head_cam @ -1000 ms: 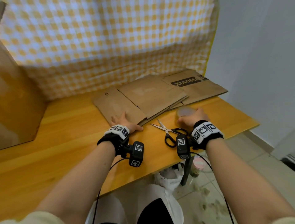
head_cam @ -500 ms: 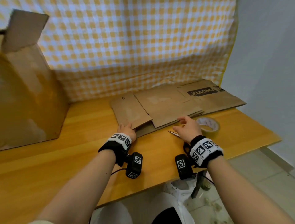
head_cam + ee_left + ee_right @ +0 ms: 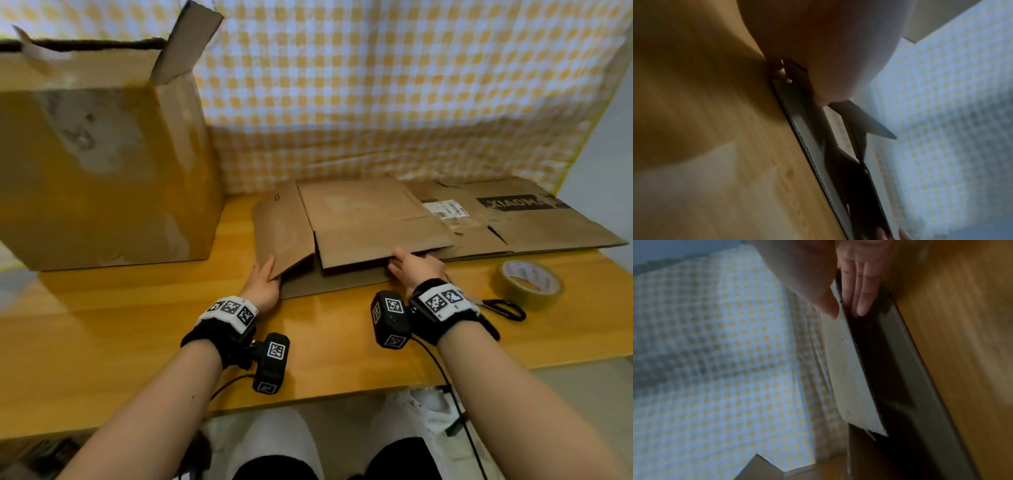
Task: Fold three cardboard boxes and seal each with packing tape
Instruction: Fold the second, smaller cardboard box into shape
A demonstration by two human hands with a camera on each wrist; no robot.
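Observation:
A flattened brown cardboard box (image 3: 359,219) marked "6" lies at the middle back of the wooden table (image 3: 120,325). My left hand (image 3: 263,282) pinches the near corner of its left flap, thumb on top (image 3: 818,48), and the corner is raised a little. My right hand (image 3: 412,265) holds the near edge of the upper panel (image 3: 851,369), thumb above and fingers (image 3: 861,288) slid underneath. A dark gap shows between the layers. The roll of packing tape (image 3: 529,279) lies flat to the right of my right hand.
A tall open cardboard box (image 3: 102,154) stands at the back left. A second flattened box (image 3: 513,219) with black print lies at the back right, partly under the first. Black-handled scissors (image 3: 503,308) lie by the tape, behind my right wrist. A checked cloth hangs behind.
My right hand left the tape roll and moved left to the flattened box's near edge. My left hand slid to the left flap's corner. Both now hold the cardboard, its layers slightly parted.

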